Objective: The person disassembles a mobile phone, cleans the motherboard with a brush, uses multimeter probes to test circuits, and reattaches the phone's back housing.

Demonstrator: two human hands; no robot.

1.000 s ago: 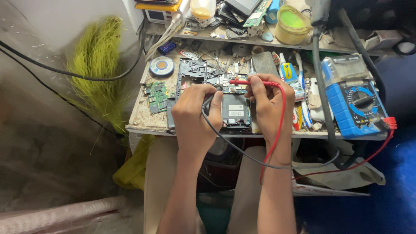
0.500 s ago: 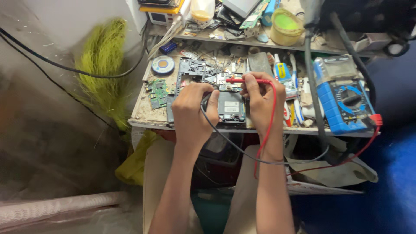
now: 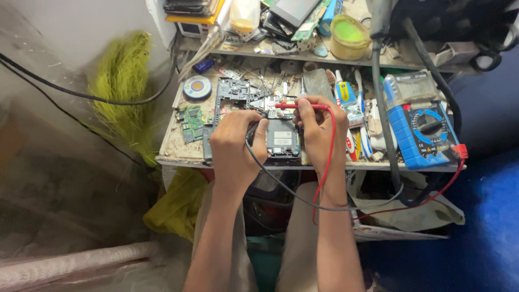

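Observation:
My left hand (image 3: 236, 141) grips a black test probe (image 3: 254, 127) whose black lead loops down below the bench. My right hand (image 3: 316, 128) holds a red test probe (image 3: 287, 106), its red lead (image 3: 327, 157) running down past my wrist. Both probe tips point at an opened dark device (image 3: 282, 138) lying on the bench between my hands. The leads go to a blue multimeter (image 3: 423, 131) at the right of the bench.
A green circuit board (image 3: 190, 123), a solder reel (image 3: 197, 86) and a black frame part (image 3: 233, 90) lie on the wooden bench (image 3: 178, 154). A shelf behind holds a green tub (image 3: 350, 34) and gadgets. A yellow-green broom (image 3: 124, 86) leans at the left.
The view has shifted slightly down and left. Both hands stay on the probes over the device, with only small adjustments.

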